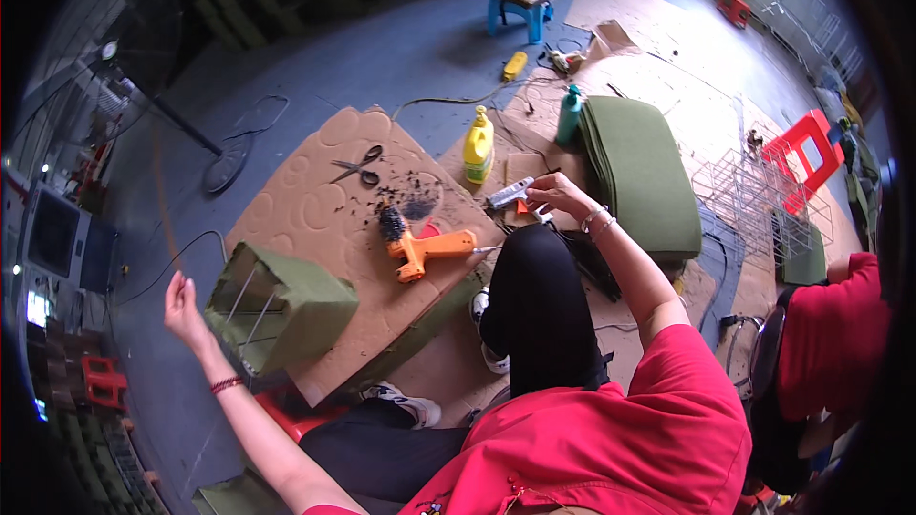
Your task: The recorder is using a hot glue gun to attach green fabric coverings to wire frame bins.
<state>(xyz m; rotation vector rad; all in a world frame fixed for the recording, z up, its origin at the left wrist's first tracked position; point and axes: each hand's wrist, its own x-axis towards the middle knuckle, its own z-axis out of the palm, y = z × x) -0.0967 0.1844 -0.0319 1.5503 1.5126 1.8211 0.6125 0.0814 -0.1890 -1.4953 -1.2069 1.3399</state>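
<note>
Workshop floor in blue-grey, seen from above through a round fisheye view, spreads behind a low work surface topped with tan cardboard point(277, 195). Nearest, at the bottom of the frame, is the seated wearer's red shirt point(582, 453) and black trousers point(534, 296). At centre left, the left hand point(184, 307) is raised just beside a green fabric box point(320, 310) with wire rods inside, standing on the cardboard's left part; thumb and fingers are drawn together, but whether they pinch anything I cannot tell. Near the centre, the right hand point(563, 198) bends its fingers at a small silver-and-orange tool point(512, 194); its grip is too unclear to tell. Between the hands lie an orange pistol-shaped tool point(434, 246), scattered black bits point(415, 202) and open black scissors point(358, 168). Beyond stand a yellow bottle point(478, 151) and a teal bottle point(569, 119), beside stacked green fabric panels point(644, 172) right of centre. Farther, at top centre, sits a blue stool point(520, 10).
</note>
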